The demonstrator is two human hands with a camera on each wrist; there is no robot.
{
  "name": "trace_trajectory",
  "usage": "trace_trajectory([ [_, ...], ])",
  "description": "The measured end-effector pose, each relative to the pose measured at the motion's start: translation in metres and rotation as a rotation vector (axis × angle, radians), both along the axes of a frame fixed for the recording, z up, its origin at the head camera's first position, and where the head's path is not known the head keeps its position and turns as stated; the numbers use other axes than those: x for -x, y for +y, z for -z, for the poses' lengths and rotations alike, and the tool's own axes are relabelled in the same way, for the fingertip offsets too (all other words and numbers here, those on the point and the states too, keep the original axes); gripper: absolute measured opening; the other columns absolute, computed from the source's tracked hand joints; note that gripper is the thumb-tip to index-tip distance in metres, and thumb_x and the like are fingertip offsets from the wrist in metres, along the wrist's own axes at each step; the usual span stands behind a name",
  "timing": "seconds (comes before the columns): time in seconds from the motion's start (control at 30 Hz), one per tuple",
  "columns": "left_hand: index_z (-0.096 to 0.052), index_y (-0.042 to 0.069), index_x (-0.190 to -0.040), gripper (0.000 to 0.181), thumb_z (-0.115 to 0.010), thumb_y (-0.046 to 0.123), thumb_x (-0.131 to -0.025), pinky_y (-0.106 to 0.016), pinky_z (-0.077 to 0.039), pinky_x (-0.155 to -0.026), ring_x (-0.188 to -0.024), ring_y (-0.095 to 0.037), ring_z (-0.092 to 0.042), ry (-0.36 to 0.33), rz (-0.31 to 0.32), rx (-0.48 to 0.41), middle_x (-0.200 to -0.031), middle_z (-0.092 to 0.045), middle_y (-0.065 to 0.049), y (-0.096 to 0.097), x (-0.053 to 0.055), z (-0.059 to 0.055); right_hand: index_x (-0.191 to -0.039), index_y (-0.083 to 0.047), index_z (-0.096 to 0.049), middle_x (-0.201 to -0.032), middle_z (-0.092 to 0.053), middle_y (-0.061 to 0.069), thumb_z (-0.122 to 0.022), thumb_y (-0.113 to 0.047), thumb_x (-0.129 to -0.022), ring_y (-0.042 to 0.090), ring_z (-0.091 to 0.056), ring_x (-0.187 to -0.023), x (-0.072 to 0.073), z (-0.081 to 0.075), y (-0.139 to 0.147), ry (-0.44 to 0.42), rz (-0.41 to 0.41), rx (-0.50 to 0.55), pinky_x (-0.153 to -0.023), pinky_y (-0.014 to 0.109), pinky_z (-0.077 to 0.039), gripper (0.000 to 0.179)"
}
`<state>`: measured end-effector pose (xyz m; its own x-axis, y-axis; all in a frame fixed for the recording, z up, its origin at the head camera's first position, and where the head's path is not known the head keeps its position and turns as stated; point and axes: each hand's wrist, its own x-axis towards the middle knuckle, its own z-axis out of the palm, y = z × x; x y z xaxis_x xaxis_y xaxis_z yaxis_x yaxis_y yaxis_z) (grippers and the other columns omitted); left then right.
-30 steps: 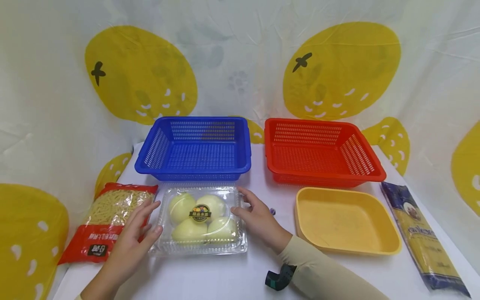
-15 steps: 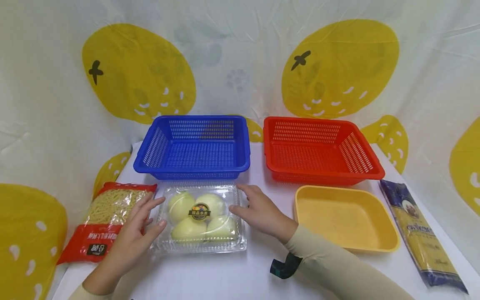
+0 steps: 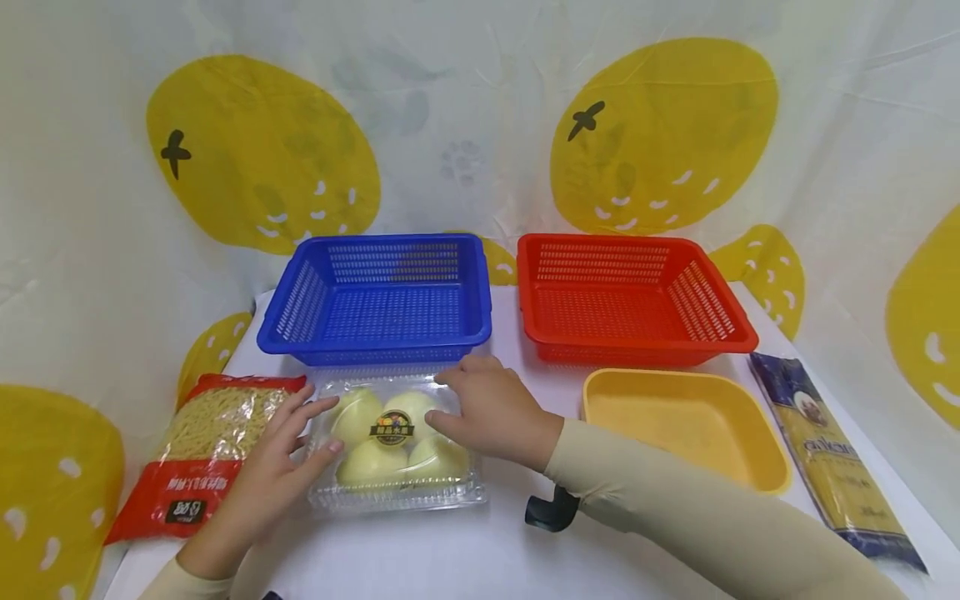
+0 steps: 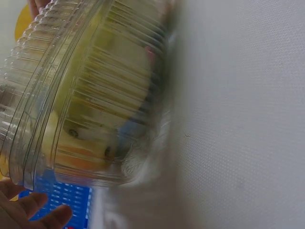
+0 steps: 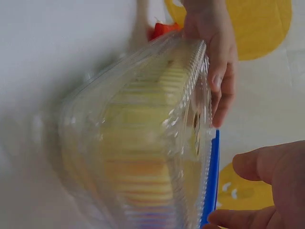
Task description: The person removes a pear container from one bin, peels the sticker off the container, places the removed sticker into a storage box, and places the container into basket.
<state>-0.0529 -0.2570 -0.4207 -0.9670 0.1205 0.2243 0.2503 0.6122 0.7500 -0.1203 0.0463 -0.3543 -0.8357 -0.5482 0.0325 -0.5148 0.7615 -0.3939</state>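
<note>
A clear plastic clamshell box (image 3: pixel 397 498) with several pale yellow-green round fruits (image 3: pixel 371 462) and a dark round label (image 3: pixel 392 427) lies on the white table. My left hand (image 3: pixel 281 467) is at its left side, fingers spread, fingertips over the lid's left edge. Over the right part of the lid is my right hand (image 3: pixel 491 412), thumb and fingers apart and hiding the upper right corner. In the right wrist view, the right hand (image 5: pixel 281 183) shows a gap to the lid, while the left hand (image 5: pixel 217 57) lies along the far edge.
Behind the box stands a blue basket (image 3: pixel 375 342), with a red basket (image 3: pixel 637 350) to its right. A yellow tub (image 3: pixel 686 379) sits at front right beside a pack of spaghetti (image 3: pixel 832 450). A red bag of pasta (image 3: pixel 210 450) lies at left, partly behind the left hand.
My right hand has moved left, farther over the lid. The left hand stays at the box's left side, slightly farther over its edge. The camera view has shifted slightly.
</note>
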Motion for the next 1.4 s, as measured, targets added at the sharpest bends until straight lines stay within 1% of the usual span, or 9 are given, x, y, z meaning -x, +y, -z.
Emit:
trace_trajectory([
  [0.13,-0.062,0.011,-0.148,0.053,-0.079,0.017,-0.098,-0.072,-0.052,-0.098,-0.148,-0.054,-0.038,0.014,-0.002,0.009,-0.168,-0.035,-0.023,0.0,0.0,0.001,-0.129,-0.011,-0.077,-0.12,-0.075,0.003,-0.068,-0.045,-0.101,0.023,-0.064,-0.111,0.0,-0.003,-0.013,0.026,-0.06,-0.065,-0.085,0.047,-0.054,0.045],
  [0.23,-0.062,0.01,-0.147,0.053,-0.079,0.016,-0.098,-0.073,-0.052,-0.098,-0.147,-0.055,-0.039,0.015,-0.004,0.007,-0.168,-0.036,-0.023,0.001,0.0,0.001,-0.121,-0.012,-0.08,-0.108,-0.077,0.0,-0.068,-0.045,-0.1,0.018,-0.065,-0.101,0.001,-0.003,-0.021,0.036,-0.09,-0.111,-0.08,0.042,-0.054,0.04],
  [0.37,-0.062,0.009,-0.147,0.053,-0.079,0.014,-0.097,-0.074,-0.051,-0.098,-0.147,-0.056,-0.039,0.02,-0.005,0.005,-0.167,-0.037,-0.024,0.003,0.0,0.002,-0.111,-0.015,-0.082,-0.091,-0.073,-0.005,-0.071,-0.044,-0.098,0.015,-0.062,-0.091,0.001,-0.001,-0.028,0.049,-0.11,-0.149,-0.073,0.035,-0.051,0.033],
  [0.43,-0.062,0.009,-0.147,0.053,-0.079,0.013,-0.097,-0.075,-0.051,-0.098,-0.147,-0.056,-0.039,0.02,-0.006,0.003,-0.167,-0.037,-0.023,0.004,0.0,0.002,-0.11,-0.015,-0.082,-0.089,-0.071,-0.005,-0.073,-0.043,-0.097,0.014,-0.062,-0.089,0.001,0.0,-0.031,0.058,-0.116,-0.154,-0.073,0.035,-0.05,0.032],
  [0.67,-0.062,0.01,-0.147,0.053,-0.079,0.016,-0.097,-0.075,-0.05,-0.099,-0.149,-0.055,-0.037,-0.008,-0.017,0.011,-0.169,-0.035,-0.022,0.005,0.0,-0.001,-0.119,-0.018,-0.082,-0.102,-0.075,-0.006,-0.073,-0.041,-0.098,0.012,-0.063,-0.098,-0.002,0.004,-0.035,0.023,-0.13,-0.093,-0.081,0.037,-0.049,0.033],
  [0.97,-0.061,0.011,-0.148,0.054,-0.079,0.018,-0.098,-0.076,-0.048,-0.1,-0.149,-0.056,-0.035,-0.041,-0.02,0.01,-0.17,-0.033,-0.022,0.004,-0.002,0.001,-0.117,-0.02,-0.08,-0.103,-0.073,-0.008,-0.076,-0.04,-0.097,0.012,-0.063,-0.097,-0.003,0.009,-0.041,-0.034,-0.106,-0.025,-0.083,0.039,-0.046,0.029],
  [1.1,-0.061,0.011,-0.148,0.054,-0.08,0.019,-0.098,-0.077,-0.047,-0.1,-0.149,-0.056,-0.035,-0.043,-0.022,0.014,-0.17,-0.033,-0.022,0.004,-0.002,0.001,-0.114,-0.02,-0.079,-0.09,-0.071,-0.013,-0.078,-0.037,-0.096,0.007,-0.062,-0.087,-0.002,0.011,-0.044,-0.066,-0.084,0.002,-0.084,0.039,-0.045,0.025],
  [1.23,-0.061,0.011,-0.148,0.054,-0.079,0.019,-0.098,-0.077,-0.047,-0.101,-0.15,-0.056,-0.035,-0.046,-0.026,0.008,-0.17,-0.033,-0.021,0.005,-0.002,0.0,-0.11,-0.018,-0.08,-0.075,-0.062,-0.018,-0.08,-0.031,-0.094,0.005,-0.059,-0.079,-0.002,0.013,-0.046,-0.076,-0.036,0.05,-0.086,0.041,-0.044,0.02],
  [1.4,-0.061,0.01,-0.148,0.054,-0.08,0.016,-0.097,-0.077,-0.047,-0.102,-0.15,-0.055,-0.034,-0.04,-0.028,-0.007,-0.169,-0.034,-0.023,0.006,-0.001,0.001,-0.107,-0.015,-0.082,-0.072,-0.063,-0.019,-0.077,-0.019,-0.092,0.006,-0.061,-0.079,0.0,0.014,-0.048,-0.052,0.003,0.1,-0.086,0.043,-0.048,0.017],
])
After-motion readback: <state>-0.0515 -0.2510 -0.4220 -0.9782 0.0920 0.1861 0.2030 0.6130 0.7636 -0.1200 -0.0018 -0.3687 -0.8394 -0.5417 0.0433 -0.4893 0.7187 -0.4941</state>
